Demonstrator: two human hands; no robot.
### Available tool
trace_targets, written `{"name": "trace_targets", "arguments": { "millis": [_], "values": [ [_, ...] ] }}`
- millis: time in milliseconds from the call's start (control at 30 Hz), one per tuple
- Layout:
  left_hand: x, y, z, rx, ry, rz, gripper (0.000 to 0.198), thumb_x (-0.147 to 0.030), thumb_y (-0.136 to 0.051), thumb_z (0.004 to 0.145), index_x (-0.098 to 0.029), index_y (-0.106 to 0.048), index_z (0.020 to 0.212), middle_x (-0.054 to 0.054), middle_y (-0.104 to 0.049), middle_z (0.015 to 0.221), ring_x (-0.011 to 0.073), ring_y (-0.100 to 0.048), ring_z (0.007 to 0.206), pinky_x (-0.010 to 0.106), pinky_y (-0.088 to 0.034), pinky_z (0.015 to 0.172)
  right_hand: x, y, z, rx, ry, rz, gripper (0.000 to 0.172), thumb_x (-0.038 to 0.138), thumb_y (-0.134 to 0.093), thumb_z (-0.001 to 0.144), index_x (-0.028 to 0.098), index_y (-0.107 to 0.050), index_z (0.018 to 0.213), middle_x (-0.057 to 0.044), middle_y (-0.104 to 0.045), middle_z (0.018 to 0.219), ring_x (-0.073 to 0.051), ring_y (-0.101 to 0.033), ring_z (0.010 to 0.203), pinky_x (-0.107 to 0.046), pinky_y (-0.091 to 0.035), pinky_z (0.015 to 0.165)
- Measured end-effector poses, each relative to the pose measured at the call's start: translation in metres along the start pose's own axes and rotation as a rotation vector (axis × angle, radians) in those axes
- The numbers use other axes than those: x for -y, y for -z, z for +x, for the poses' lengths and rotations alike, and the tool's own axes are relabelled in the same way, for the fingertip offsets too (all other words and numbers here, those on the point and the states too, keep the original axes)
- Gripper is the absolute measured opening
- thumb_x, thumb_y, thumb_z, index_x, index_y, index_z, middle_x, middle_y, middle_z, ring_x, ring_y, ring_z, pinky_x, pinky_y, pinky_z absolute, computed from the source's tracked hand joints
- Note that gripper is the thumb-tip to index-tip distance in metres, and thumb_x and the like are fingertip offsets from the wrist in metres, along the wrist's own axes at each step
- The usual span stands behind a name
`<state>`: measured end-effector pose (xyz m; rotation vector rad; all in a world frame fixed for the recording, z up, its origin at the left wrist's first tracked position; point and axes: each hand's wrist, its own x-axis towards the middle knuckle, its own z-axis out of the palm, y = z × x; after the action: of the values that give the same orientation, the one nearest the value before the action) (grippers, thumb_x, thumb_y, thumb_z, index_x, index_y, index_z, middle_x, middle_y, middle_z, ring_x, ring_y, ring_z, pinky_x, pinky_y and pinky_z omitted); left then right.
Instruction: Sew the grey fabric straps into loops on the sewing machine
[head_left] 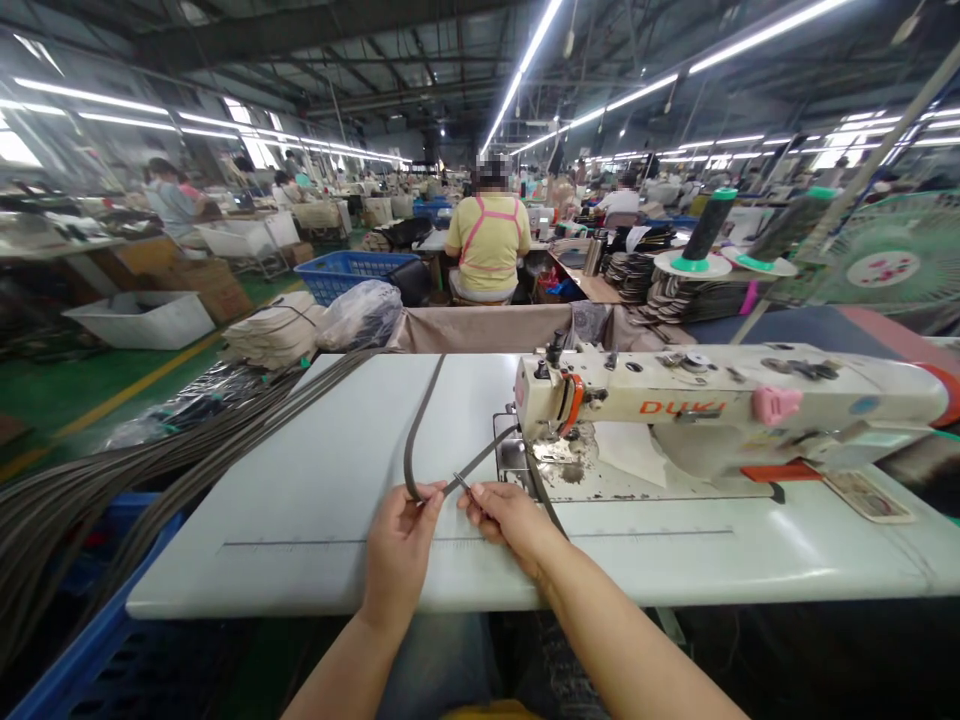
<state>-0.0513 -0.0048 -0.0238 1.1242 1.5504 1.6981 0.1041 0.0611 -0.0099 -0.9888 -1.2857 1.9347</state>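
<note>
A narrow dark grey strap [411, 440] curves down the white table to my left hand [401, 535], which pinches it between thumb and fingers. From there the strap runs up to the right, under the head of the sewing machine [735, 395]. My right hand [510, 520] is closed around a small metal tool [462, 484] that looks like thread snips. Its thin tip lies across the strap, just right of my left fingers; the rest is hidden in the hand. Whether the blades have cut the strap I cannot tell. Another dark strip [546, 495] passes beside my right hand.
Many long grey straps [187, 440] hang over the table's left side, above a blue crate [142, 580]. A ruler line [315, 543] marks the white tabletop [262, 480]. Thread cones [709, 230] and a fan [885, 265] stand right. Ahead, a person [489, 240] sits facing away.
</note>
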Motion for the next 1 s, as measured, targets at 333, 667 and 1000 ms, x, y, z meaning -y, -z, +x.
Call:
{"name": "trace_targets", "arguments": {
  "millis": [333,667,1000],
  "values": [
    [0.003,0.021,-0.002,0.003,0.109,-0.004,0.035,-0.055,-0.073,0.086,-0.023,-0.062,0.097,0.009,-0.078,0.102,0.0261,-0.074,0.104,0.041,-0.058,0.097,0.011,0.009,-0.016,-0.123,0.149,-0.310,0.036,0.051,-0.070,0.082,0.023,-0.051,0.071,0.006,-0.040,0.064,-0.012,-0.035,0.060,-0.026,-0.027,0.057],
    [0.017,0.081,0.036,0.126,0.147,0.336,0.047,-0.067,-0.063,0.085,-0.021,-0.065,0.097,0.001,-0.069,0.075,0.0206,-0.067,0.072,0.031,-0.055,0.068,-0.010,0.051,-0.066,-0.515,0.114,-1.677,0.062,0.010,-0.055,0.091,0.024,-0.050,0.151,-0.007,-0.072,0.104,-0.024,-0.072,0.084,-0.032,-0.050,0.067],
    [0.009,0.281,0.095,-0.170,-0.242,1.269,0.046,-0.049,-0.035,0.096,-0.021,-0.067,0.112,0.008,-0.070,0.107,0.0289,-0.065,0.108,0.044,-0.052,0.101,-0.039,0.074,-0.063,-0.482,0.204,-1.746,0.049,0.020,-0.047,0.103,0.017,-0.049,0.152,-0.004,-0.080,0.104,-0.022,-0.078,0.072,-0.032,-0.059,0.059]
  ]
}}
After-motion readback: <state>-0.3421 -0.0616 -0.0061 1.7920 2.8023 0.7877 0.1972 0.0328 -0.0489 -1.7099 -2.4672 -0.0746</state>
